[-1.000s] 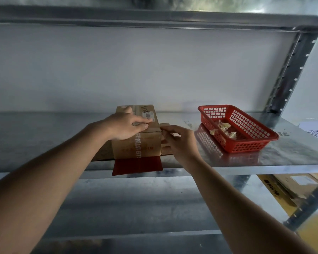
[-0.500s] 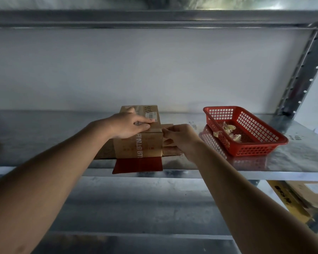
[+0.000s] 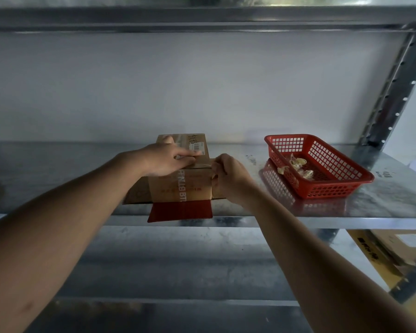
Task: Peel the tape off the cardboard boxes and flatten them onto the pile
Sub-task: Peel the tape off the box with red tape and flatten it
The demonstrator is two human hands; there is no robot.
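A small brown cardboard box (image 3: 180, 186) with red print stands on the metal shelf (image 3: 58, 179), on top of flattened cardboard whose red flap (image 3: 180, 211) hangs over the shelf's front edge. My left hand (image 3: 168, 159) lies flat on the box's top, fingers straight, pressing it down beside a barcode label (image 3: 197, 146). My right hand (image 3: 228, 176) is at the box's right top edge, its fingers curled and pinching the clear tape there.
A red plastic basket (image 3: 327, 188) holding several crumpled tape scraps sits to the right on the shelf. A perforated steel upright (image 3: 394, 87) rises at the far right. Flattened cardboard (image 3: 394, 248) lies on a lower level at the right.
My right hand has curled tighter against the box's right edge. The camera has shifted slightly left; my left hand stays on the box top.
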